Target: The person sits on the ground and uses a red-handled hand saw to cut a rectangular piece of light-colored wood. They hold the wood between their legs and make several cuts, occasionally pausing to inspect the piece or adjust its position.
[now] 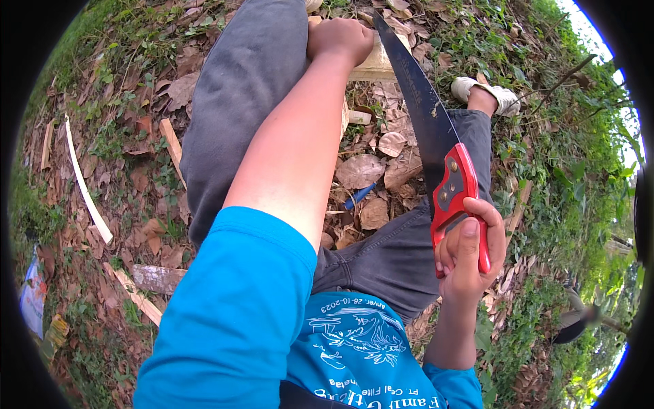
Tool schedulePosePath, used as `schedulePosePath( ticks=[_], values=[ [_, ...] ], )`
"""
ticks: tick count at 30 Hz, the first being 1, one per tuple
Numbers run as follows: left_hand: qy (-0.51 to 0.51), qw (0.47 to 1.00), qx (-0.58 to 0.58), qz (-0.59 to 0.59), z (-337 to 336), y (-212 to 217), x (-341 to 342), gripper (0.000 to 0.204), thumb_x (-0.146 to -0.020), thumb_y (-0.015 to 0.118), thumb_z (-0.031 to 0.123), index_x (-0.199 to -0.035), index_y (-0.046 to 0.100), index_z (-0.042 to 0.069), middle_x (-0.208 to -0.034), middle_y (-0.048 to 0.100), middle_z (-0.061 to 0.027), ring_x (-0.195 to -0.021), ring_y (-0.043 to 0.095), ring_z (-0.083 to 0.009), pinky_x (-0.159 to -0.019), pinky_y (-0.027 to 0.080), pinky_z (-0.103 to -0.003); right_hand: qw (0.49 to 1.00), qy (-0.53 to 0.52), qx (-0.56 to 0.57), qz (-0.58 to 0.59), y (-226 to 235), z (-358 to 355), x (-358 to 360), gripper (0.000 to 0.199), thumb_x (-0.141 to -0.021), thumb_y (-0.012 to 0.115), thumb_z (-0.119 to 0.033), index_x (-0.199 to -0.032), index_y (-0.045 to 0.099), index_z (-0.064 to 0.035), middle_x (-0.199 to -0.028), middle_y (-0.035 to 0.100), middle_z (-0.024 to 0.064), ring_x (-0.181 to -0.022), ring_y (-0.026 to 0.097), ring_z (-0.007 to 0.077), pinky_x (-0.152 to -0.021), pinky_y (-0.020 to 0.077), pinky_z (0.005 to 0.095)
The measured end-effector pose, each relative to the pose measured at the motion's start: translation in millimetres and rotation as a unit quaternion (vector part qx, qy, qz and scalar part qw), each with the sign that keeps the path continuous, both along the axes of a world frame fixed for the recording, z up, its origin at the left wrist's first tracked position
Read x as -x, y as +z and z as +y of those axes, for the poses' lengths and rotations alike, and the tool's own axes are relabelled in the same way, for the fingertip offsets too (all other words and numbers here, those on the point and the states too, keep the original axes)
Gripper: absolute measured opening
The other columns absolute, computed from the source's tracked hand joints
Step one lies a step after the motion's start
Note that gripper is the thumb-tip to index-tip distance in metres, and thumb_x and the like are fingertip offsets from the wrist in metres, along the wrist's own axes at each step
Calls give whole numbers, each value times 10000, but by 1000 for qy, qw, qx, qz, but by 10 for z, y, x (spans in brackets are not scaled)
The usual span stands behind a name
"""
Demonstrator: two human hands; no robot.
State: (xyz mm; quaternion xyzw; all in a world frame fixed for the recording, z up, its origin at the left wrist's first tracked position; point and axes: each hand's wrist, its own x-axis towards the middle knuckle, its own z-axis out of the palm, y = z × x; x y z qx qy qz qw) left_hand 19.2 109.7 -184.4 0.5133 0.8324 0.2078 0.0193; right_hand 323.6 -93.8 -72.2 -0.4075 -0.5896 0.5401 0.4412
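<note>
My right hand (471, 252) is wrapped round the red handle of a hand saw (424, 105). The saw's dark blade points up and away, its tip just right of my left hand (342, 42). That hand is a fist pressed down on a pale piece of wood (376, 67), beside my raised left knee. Its fingertips are hidden behind the knuckles. The blade passes in front of the wood's right end; whether they touch I cannot tell.
Dry leaves and green plants cover the ground. Left of me lie a curved pale strip (85, 180), a wooden stick (173, 151) and a flat board (158, 278). Between my legs is a slim blue object (360, 195). My right foot wears a light shoe (503, 100).
</note>
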Motion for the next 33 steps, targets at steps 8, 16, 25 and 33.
schedulePosePath(
  ticks=[8,16,25,33],
  values=[
    [-6,1000,-20,22,84,58,-33,488,-962,380,391,-1013,798,146,-1034,769,-140,-1005,729,-344,-926,527,-507,989,-1,-147,10,-544,1980,1394,178,-1026,628,-133,-1125,712,-11,-777,597,-23,-630,495,29,-559,394,218],
    [9,1000,-11,18,57,-16,-27,466,-964,389,389,-1030,788,158,-1074,765,-142,-1004,735,-325,-939,525,-500,994,-7,-110,14,-622,1560,1196,154,-1005,653,-121,-1091,722,-14,-857,653,-5,-756,592,50,-668,449,204],
    [4,999,-34,26,120,-169,45,478,-955,394,367,-1022,803,130,-1022,774,-136,-974,734,-327,-927,501,-486,1000,-9,-13,-7,70,0,-157,251,-1066,569,-150,-1217,586,51,-610,453,-58,-454,342,-5,-404,266,202],
    [38,999,-24,26,209,-205,96,499,-962,379,372,-973,813,127,-997,779,-134,-962,731,-318,-942,454,-472,1000,8,-4,9,415,355,-59,292,-1066,569,-164,-1242,586,68,-605,450,-57,-451,341,-7,-407,266,190]
  ],
)
